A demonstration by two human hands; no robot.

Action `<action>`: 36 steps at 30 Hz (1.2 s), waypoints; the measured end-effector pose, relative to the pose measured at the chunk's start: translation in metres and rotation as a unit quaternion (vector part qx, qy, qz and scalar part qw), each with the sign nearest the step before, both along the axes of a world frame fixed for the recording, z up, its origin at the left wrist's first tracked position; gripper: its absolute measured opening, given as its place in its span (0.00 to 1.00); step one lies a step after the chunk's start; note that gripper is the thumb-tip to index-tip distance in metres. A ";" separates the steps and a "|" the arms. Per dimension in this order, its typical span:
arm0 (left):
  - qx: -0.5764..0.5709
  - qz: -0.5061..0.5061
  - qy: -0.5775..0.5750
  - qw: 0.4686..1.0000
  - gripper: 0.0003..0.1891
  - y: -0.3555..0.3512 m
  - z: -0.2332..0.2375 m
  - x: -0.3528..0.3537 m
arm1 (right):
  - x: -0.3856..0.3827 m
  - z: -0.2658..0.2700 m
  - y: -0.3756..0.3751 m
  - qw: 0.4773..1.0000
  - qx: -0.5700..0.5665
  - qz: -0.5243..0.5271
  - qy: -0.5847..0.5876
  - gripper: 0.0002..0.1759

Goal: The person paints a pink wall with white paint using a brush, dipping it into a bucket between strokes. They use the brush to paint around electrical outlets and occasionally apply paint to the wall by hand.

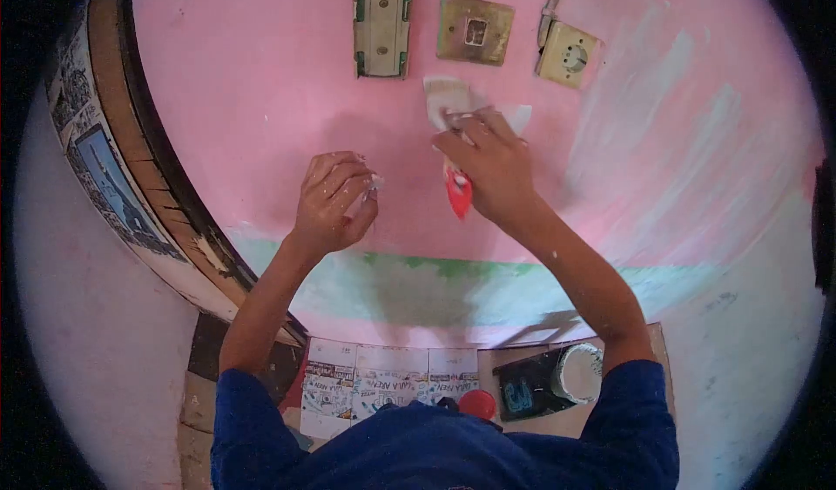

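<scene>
My right hand (492, 163) is closed around a paintbrush (459, 196) with a red handle that points down. Its pale, wide bristles (446, 98) lie against the pink wall (261, 115), just below a square switch plate (475, 31). A white patch shows on the wall beside my knuckles. My left hand (333, 198), flecked with white paint, is curled in front of the wall at lower left. Its fingers close on a small whitish scrap (374, 183), mostly hidden; I cannot tell what it is.
Above are a grey mounting plate (382, 33) and a wall socket (569, 55) with a cable. A dark door frame (152, 124) curves along the left. Below, printed cardboard (383, 385), a red round object (476, 404) and a white-rimmed pot (579, 373) lie on the floor.
</scene>
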State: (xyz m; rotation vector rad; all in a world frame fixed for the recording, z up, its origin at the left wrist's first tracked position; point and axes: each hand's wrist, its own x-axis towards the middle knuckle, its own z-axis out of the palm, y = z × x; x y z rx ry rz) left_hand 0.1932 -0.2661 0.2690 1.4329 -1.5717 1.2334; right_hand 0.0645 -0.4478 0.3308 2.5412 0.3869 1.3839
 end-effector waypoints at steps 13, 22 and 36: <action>-0.004 -0.011 -0.013 1.000 0.11 0.003 0.006 -0.003 | 0.017 -0.038 0.003 0.989 -0.090 -0.039 0.108 0.16; 0.016 -0.021 -0.006 1.000 0.11 0.005 0.001 -0.001 | 0.002 -0.031 0.000 0.978 -0.110 -0.058 0.170 0.13; 0.039 -0.034 0.013 0.999 0.10 0.004 -0.003 -0.010 | -0.007 -0.021 -0.047 0.995 -0.040 -0.086 0.029 0.11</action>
